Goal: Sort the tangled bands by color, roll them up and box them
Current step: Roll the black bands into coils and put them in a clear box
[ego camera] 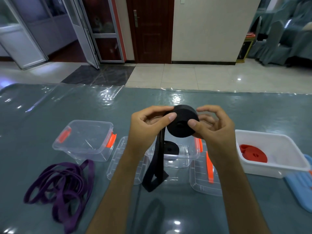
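Black band roll (pixel 183 122) at frame centre: we pinched it in both hands, left hand (pixel 148 127) and right hand (pixel 214 127) curled round it, loose tail (pixel 157 166) hanging over clear box (pixel 189 159), winding unfinished.

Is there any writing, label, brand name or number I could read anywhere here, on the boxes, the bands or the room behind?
None can be read.
Clear boxes, white bin and their lids: no label shows.
Black roll, purple bands and red roll: no print shows.
Door and walls: no sign.
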{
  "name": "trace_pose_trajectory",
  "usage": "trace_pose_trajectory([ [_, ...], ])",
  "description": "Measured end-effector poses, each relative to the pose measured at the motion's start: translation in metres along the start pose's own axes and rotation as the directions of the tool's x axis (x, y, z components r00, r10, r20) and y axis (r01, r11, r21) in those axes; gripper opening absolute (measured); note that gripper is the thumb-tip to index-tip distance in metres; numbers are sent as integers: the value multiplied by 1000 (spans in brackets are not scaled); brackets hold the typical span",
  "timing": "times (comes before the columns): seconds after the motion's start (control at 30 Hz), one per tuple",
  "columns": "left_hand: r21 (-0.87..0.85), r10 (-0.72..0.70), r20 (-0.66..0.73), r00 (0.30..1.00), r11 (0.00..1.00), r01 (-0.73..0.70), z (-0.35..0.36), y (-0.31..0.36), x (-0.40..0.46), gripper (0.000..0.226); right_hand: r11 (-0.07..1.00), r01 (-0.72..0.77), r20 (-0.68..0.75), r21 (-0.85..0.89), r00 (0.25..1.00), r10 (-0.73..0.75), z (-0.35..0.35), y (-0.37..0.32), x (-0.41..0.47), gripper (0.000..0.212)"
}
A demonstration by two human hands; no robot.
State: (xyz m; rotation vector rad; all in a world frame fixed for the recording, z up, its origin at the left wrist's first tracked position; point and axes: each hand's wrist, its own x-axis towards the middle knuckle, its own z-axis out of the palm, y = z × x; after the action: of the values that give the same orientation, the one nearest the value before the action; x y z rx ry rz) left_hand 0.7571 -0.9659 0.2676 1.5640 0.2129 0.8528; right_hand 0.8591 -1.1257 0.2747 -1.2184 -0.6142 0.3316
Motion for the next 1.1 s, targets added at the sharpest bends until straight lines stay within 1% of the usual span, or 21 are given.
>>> trace_pose_trajectory([
  [0.07, 48, 7, 122, 992, 999, -13, -7, 1, 1, 38, 999, 45, -38, 21, 998, -44, 2, 1, -1, 32],
  [0.1, 75, 16, 165, 986, 997, -29, -10, 1, 2, 41, 999, 35, -31, 40, 999, -34, 1, 2, -2, 32],
  [0.13, 95, 23, 176, 984, 995, -40, -12, 2, 1, 42, 998, 8, -2, 55, 1000, -8, 0, 2, -2, 32],
  [0.17, 105, 22, 160, 987, 994, -39, -13, 3, 0, 43, 998, -27, 31, 59, 999, 26, -1, 3, -1, 33],
  [0.23, 98, 1, 63, 998, 995, -7, -9, 4, -3, 45, 997, -67, 60, 24, 996, 65, -4, 1, 0, 35],
  [0.3, 52, -24, -26, 999, 998, 25, -5, 2, -9, 45, 999, -39, 40, 17, 998, 38, -2, -2, -1, 34],
  [0.33, 33, -27, -42, 999, 999, 28, -2, 1, -10, 42, 1000, -6, 20, 26, 1000, 5, 1, -3, -2, 34],
  [0.4, 11, -26, -22, 999, 1000, 26, -1, -1, -11, 37, 997, 56, -16, 45, 998, -55, 5, -3, -5, 35],
  [0.43, 6, -22, -5, 1000, 1000, 22, -2, 0, -10, 37, 996, 64, -21, 59, 998, -63, 6, -1, -5, 33],
  [0.5, 16, 2, 6, 1000, 1000, -2, -6, 4, -8, 37, 996, 18, 18, 90, 1000, -19, 5, 1, -6, 30],
  [0.6, 74, 74, -11, 997, 995, -73, -6, 13, -10, 31, 997, -30, 86, 68, 996, 24, 1, -2, -5, 35],
  [0.67, 25, 49, -12, 999, 999, -48, -2, 17, -12, 29, 999, -8, 81, 43, 997, 5, 0, -6, -6, 33],
  [0.73, -28, 2, 21, 1000, 1000, -2, 0, 19, -12, 30, 998, 60, 47, 4, 997, -61, 1, -10, -8, 33],
  [0.77, -28, -10, 49, 999, 1000, 12, 0, 20, -12, 32, 996, 85, 29, -11, 996, -85, 1, -9, -9, 32],
  [0.83, -20, -17, 105, 994, 1000, 19, -3, 21, -11, 36, 998, 62, 29, 12, 998, -62, -1, -7, -11, 27],
  [0.9, -12, -13, 129, 992, 1000, 15, -3, 25, -13, 39, 1000, 3, 110, -2, 994, -3, -6, -8, -11, 28],
  [0.97, 8, -3, 96, 995, 1000, 2, 0, 26, -16, 41, 998, -10, 175, -66, 984, 22, -13, -14, -9, 32],
  [1.0, -8, 0, 64, 998, 1000, 1, 2, 25, -18, 39, 996, 6, 184, -84, 983, 9, -14, -17, -9, 31],
  [1.03, -39, 4, 38, 999, 999, -3, 4, 22, -20, 36, 995, 35, 181, -89, 983, -18, -14, -21, -10, 31],
  [1.1, -81, 34, 33, 999, 996, -31, 6, 16, -21, 32, 994, 84, 139, -73, 988, -74, -10, -24, -13, 36],
])
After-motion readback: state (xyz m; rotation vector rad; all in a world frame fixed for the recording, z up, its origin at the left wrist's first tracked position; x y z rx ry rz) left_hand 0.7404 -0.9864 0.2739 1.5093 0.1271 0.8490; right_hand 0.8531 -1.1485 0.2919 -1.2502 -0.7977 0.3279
